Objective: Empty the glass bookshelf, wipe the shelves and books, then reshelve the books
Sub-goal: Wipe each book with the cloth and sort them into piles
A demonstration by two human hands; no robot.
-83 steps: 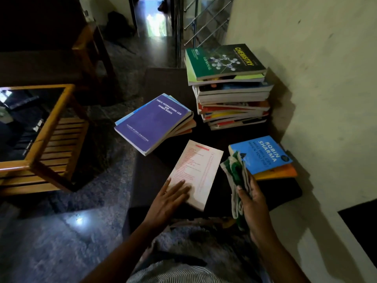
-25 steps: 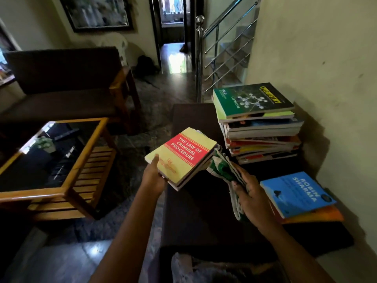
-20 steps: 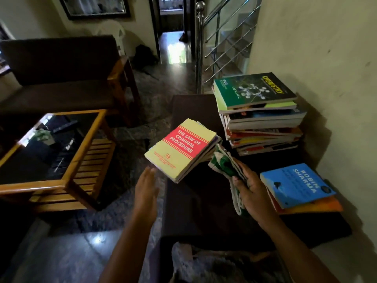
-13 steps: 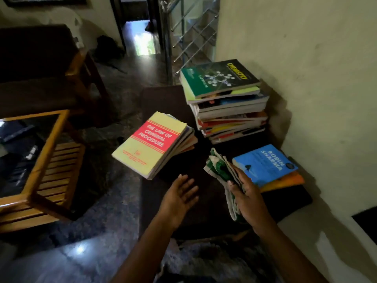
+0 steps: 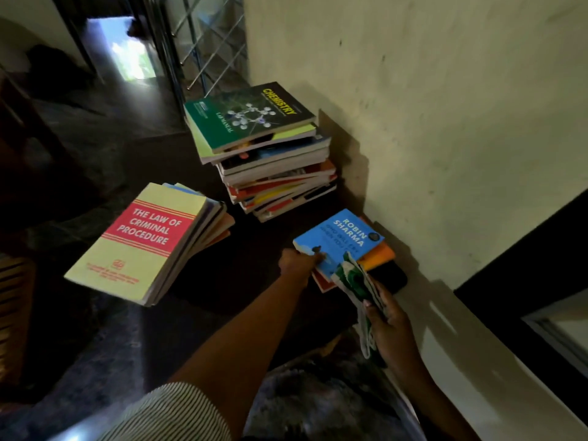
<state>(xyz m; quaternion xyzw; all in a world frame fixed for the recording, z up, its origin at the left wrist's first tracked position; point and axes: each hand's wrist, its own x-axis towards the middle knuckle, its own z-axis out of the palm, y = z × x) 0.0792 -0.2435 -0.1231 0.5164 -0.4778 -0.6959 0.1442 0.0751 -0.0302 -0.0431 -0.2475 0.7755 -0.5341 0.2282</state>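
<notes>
The left hand (image 5: 297, 264) reaches across the dark bench (image 5: 248, 249) to the blue Robin Sharma book (image 5: 342, 240) at the right, near the wall (image 5: 445, 122). Its fingers (image 5: 316, 257) are closed narrowly on the book's near-left edge, with one digit lying on the cover and the rest hidden under it. The blue book tops a small pile, resting on an orange book (image 5: 378, 256), with a black flat thing (image 5: 391, 278) beneath that I cannot make out.

The right hand (image 5: 386, 323) is just near of this pile. Its fingers (image 5: 374, 308) are curled tight round a green-and-white cloth (image 5: 356, 281), whose upper end rises over the blue book's near corner. Whether it touches the cover cannot be told.

Farther back against the wall stands a tall stack of books (image 5: 280, 176), topped by the green Chemistry manual (image 5: 248, 116). To the left, a shorter pile overhangs the bench edge, with the yellow-and-red Law of Criminal Procedure book (image 5: 143, 240) on top. A striped sleeve (image 5: 171, 412) shows at the near edge, and a stair railing (image 5: 203, 43) at the far side.
</notes>
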